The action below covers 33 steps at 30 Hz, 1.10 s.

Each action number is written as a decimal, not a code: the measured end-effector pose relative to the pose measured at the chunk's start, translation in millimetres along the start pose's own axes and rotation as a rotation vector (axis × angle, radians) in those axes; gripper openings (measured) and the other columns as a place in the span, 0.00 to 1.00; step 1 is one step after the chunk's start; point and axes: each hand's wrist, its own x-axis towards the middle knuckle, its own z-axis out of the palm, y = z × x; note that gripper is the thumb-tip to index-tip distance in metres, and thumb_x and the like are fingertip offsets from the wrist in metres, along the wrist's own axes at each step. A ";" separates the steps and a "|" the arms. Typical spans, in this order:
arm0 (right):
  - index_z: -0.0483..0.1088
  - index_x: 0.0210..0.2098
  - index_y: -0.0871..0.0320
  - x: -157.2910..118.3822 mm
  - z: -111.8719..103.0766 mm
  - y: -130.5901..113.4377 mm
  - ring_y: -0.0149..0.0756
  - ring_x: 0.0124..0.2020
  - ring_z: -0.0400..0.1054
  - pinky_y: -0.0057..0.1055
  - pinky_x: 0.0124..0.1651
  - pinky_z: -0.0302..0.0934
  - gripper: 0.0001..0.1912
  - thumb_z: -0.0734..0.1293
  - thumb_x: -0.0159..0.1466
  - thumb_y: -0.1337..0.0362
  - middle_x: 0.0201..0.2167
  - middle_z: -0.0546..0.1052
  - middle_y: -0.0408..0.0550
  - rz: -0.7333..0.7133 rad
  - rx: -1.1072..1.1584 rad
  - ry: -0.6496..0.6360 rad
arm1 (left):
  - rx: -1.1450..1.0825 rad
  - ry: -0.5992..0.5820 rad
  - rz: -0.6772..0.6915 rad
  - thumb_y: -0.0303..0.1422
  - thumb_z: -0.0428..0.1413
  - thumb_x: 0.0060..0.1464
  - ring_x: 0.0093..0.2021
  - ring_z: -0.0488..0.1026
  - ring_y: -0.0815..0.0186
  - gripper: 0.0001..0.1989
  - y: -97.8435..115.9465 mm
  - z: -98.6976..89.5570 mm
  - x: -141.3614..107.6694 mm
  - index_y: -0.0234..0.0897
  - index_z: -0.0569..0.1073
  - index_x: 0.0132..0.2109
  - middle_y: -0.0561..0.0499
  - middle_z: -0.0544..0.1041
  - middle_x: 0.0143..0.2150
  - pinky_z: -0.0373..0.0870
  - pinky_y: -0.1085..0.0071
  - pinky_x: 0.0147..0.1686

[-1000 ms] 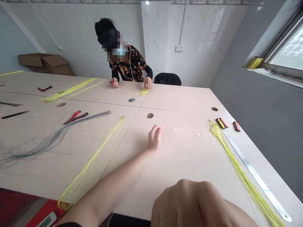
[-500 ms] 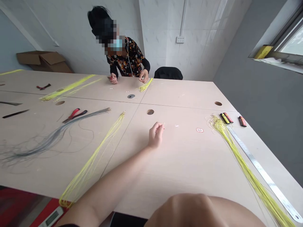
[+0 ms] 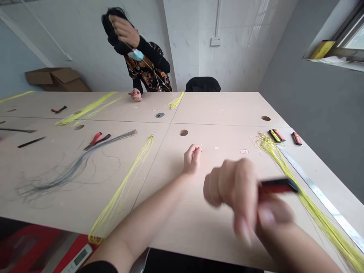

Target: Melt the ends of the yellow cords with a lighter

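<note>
My left hand [image 3: 192,159] is closed in a pinch above the middle of the table. A thin, pale strand end [image 3: 201,146] pokes up from its fingertips; the rest is hidden. My right hand [image 3: 233,184] is raised nearer the camera, blurred, with its fingers curled round a tool with a red-and-black handle [image 3: 280,185]. The tool's working end is hidden by the hand. Beyond my left hand lie a tiny white slip [image 3: 216,148] and a red-bordered label [image 3: 244,151].
Yellow wire bundles lie at left [image 3: 127,168] and right [image 3: 309,208], the latter beside a steel ruler [image 3: 321,193]. Grey wires [image 3: 74,167] and red-and-black pliers [image 3: 96,140] are further left. A co-worker [image 3: 148,68] opposite lifts a yellow strand. A round hole [image 3: 184,132] pierces the table.
My right hand has come up from the bottom edge, showing the red-and-black tool. My left hand keeps its pinch. The co-worker's hand has risen with a strand; the view has shifted slightly.
</note>
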 end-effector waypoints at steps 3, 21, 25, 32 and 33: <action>0.56 0.13 0.55 59.6 -38.2 15.2 0.24 0.15 0.44 0.27 0.20 0.46 0.20 0.65 0.46 0.47 0.10 0.48 0.36 -0.214 -0.012 -0.021 | -0.011 0.029 0.044 0.46 0.49 0.59 0.22 0.55 0.73 0.19 0.3 0.7 -0.1 0.37 0.61 0.28 0.56 0.57 0.21 0.53 0.72 0.23; 0.54 0.10 0.56 122.4 -69.2 104.4 0.25 0.11 0.46 0.26 0.16 0.38 0.25 0.61 0.53 0.46 0.07 0.52 0.40 -0.066 -0.070 0.187 | -0.009 0.041 0.107 0.47 0.45 0.61 0.18 0.62 0.71 0.17 -4.0 4.0 -6.3 0.40 0.61 0.31 0.58 0.63 0.17 0.61 0.73 0.20; 0.53 0.10 0.56 118.7 -71.9 103.6 0.25 0.12 0.44 0.26 0.16 0.37 0.25 0.61 0.54 0.47 0.08 0.51 0.40 -0.042 -0.069 0.137 | 0.018 0.023 0.134 0.47 0.45 0.61 0.17 0.62 0.71 0.17 -0.2 3.7 -8.3 0.40 0.61 0.31 0.58 0.63 0.17 0.60 0.73 0.19; 0.52 0.11 0.56 116.6 -75.0 106.2 0.24 0.13 0.43 0.26 0.17 0.38 0.23 0.61 0.55 0.52 0.09 0.50 0.38 -0.047 -0.100 0.137 | 0.107 0.098 0.207 0.47 0.47 0.60 0.20 0.63 0.72 0.18 2.9 2.6 -5.9 0.38 0.61 0.29 0.57 0.64 0.19 0.60 0.75 0.21; 0.52 0.11 0.56 116.8 -75.1 106.7 0.24 0.13 0.43 0.26 0.18 0.38 0.23 0.61 0.55 0.52 0.09 0.50 0.39 -0.045 -0.095 0.136 | 0.109 0.095 0.212 0.46 0.47 0.60 0.20 0.63 0.73 0.18 2.3 2.6 -5.5 0.38 0.62 0.29 0.57 0.64 0.19 0.60 0.75 0.22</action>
